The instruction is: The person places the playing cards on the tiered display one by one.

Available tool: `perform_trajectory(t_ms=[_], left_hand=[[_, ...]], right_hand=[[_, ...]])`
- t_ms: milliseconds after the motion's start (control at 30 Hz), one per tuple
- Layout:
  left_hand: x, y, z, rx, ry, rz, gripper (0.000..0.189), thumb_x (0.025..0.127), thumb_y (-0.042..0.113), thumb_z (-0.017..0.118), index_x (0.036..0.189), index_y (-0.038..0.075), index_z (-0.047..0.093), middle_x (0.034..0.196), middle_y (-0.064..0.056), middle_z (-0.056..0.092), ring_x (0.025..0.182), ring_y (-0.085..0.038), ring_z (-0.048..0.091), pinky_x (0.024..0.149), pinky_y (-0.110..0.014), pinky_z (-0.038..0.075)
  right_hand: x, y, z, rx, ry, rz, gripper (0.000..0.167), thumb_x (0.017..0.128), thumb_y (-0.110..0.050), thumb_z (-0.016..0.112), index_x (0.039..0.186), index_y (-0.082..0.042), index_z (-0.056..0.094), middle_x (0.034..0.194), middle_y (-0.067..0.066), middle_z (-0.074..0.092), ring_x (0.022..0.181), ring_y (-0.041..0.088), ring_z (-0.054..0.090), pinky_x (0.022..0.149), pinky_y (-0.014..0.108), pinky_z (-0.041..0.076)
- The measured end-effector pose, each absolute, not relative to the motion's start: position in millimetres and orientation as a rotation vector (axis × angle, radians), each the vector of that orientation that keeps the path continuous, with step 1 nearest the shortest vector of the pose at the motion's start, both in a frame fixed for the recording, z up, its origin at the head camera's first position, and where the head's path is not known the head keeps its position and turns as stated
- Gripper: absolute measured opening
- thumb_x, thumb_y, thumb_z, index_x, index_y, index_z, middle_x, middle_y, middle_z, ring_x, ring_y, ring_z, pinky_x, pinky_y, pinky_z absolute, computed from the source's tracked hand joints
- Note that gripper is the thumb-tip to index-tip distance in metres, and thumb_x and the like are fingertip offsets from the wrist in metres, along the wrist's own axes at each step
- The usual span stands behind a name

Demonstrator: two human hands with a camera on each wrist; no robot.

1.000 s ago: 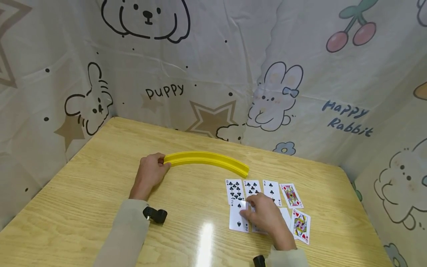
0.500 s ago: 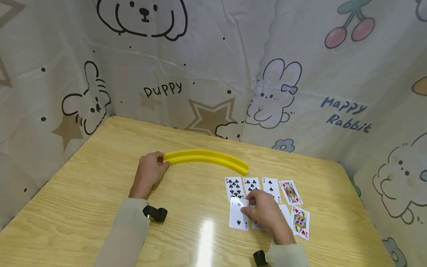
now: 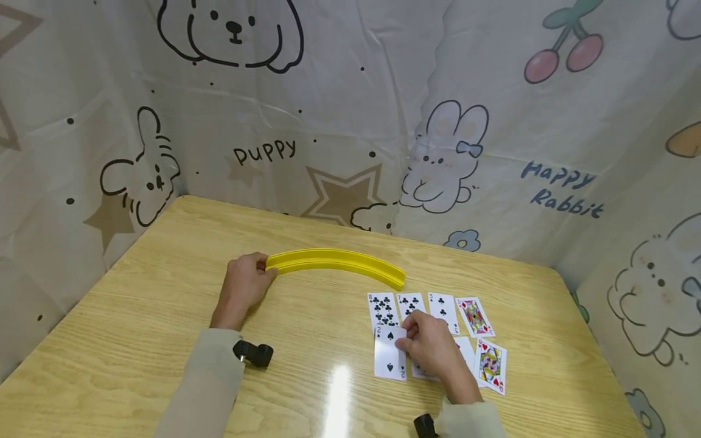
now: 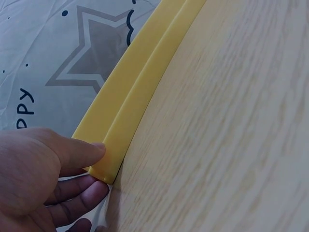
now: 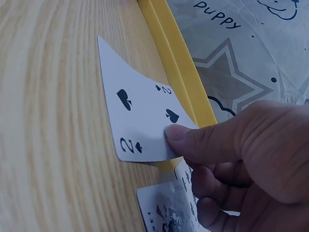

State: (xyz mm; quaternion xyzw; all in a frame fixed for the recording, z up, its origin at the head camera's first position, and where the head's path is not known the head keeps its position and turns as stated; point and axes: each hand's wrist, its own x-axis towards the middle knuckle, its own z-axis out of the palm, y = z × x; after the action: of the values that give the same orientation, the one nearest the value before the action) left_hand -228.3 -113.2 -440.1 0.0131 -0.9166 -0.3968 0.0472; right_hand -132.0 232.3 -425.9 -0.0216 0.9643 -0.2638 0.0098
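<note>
A yellow curved card holder (image 3: pixel 335 258) with a long groove lies across the back of the table. My left hand (image 3: pixel 246 285) pinches its left end, the thumb (image 4: pixel 89 153) on its face and fingers at the end edge. My right hand (image 3: pixel 436 348) holds a two of spades (image 3: pixel 386 362) between thumb and fingers. In the right wrist view this card (image 5: pixel 140 116) is slightly bent and raised off the table. Under and beside the right hand lie face-up cards, among them a ten of clubs (image 3: pixel 383 307) and a seven of clubs (image 3: pixel 409 302); some are partly covered.
Right of the hand lie a three of clubs (image 3: pixel 443 311), a jack-like diamond face card (image 3: pixel 475 316) and a queen of hearts (image 3: pixel 491 366). A printed cloth (image 3: pixel 328 109) hangs behind the wooden table (image 3: pixel 296 365) and at its sides.
The two of spades tilts slightly in the right hand, its glare coming and going. Both hands stay at about the same places; the head view shifts a little.
</note>
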Motion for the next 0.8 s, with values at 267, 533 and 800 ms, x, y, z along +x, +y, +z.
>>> perform_trajectory(t_ms=[267,533,800], left_hand=[[-228.1,-113.0,-440.6,0.045,-2.802,-1.213,0.037,0.095,0.013,0.069,0.126,-0.005,0.063,0.108,-0.021,0.067,0.095,-0.030,0.064,0.085,-0.045,0.054],[-230.6,-116.5,-440.1,0.030,-2.793,-1.197,0.035,0.095,0.014,0.069,0.124,-0.005,0.064,0.107,-0.021,0.067,0.094,-0.030,0.064,0.084,-0.045,0.054],[-229.6,-113.9,-440.7,0.027,-2.790,-1.219,0.036,0.094,0.013,0.070,0.125,-0.006,0.064,0.106,-0.021,0.068,0.094,-0.030,0.065,0.084,-0.045,0.054]], right_hand=[[-132.5,232.0,-424.4,-0.160,3.011,-0.803,0.022,0.079,-0.007,0.084,0.097,-0.008,0.072,0.071,-0.006,0.053,0.064,0.011,0.047,0.060,0.029,0.042],[-135.5,230.2,-417.1,-0.231,2.957,-0.875,0.016,0.083,-0.006,0.081,0.092,-0.011,0.069,0.073,-0.006,0.054,0.066,0.012,0.048,0.063,0.030,0.043],[-133.9,235.2,-405.9,-0.334,2.808,-1.005,0.012,0.086,-0.002,0.076,0.090,-0.009,0.067,0.077,-0.003,0.057,0.071,0.015,0.052,0.066,0.030,0.046]])
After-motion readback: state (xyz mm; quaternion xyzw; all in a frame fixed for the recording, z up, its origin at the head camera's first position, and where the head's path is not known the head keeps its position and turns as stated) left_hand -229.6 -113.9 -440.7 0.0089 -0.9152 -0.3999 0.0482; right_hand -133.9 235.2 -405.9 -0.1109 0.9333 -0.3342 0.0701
